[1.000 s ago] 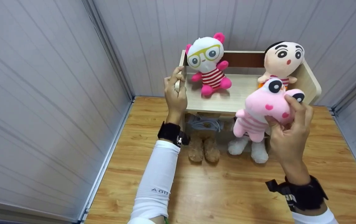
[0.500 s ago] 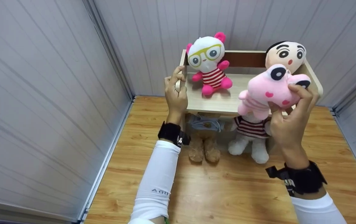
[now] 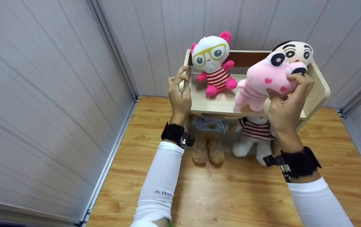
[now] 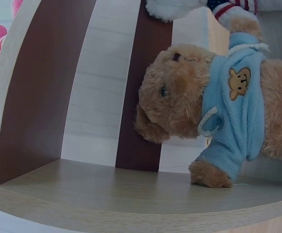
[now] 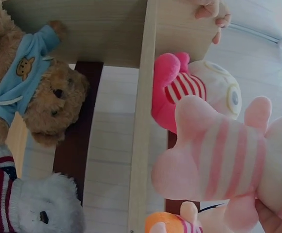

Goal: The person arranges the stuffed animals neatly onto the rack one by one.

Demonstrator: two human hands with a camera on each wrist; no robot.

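Observation:
My right hand (image 3: 287,110) pinches a pink frog plush toy (image 3: 262,75) by its head, thumb below and fingers near one eye. The frog's striped body hangs tilted over the front of the top shelf board (image 3: 212,102); its feet point left in the right wrist view. My left hand (image 3: 179,94) grips the front edge of the wooden shelf unit's left side panel (image 3: 182,85). On the top board, a pink and white panda plush (image 3: 217,77) with yellow glasses sits at the left. Behind the frog, a black-haired boy doll (image 3: 303,52) is partly hidden at the right.
On the lower level sit a brown teddy bear (image 4: 180,87) in a blue hoodie and a white plush (image 3: 256,130) in a striped sweater. Their legs stick out over the wooden floor (image 3: 218,195). Grey panel walls (image 3: 155,47) stand behind and at both sides.
My right hand has raised the frog plush and brought it further over the top board, now covering more of the boy doll. My left hand has kept its grip on the side panel.

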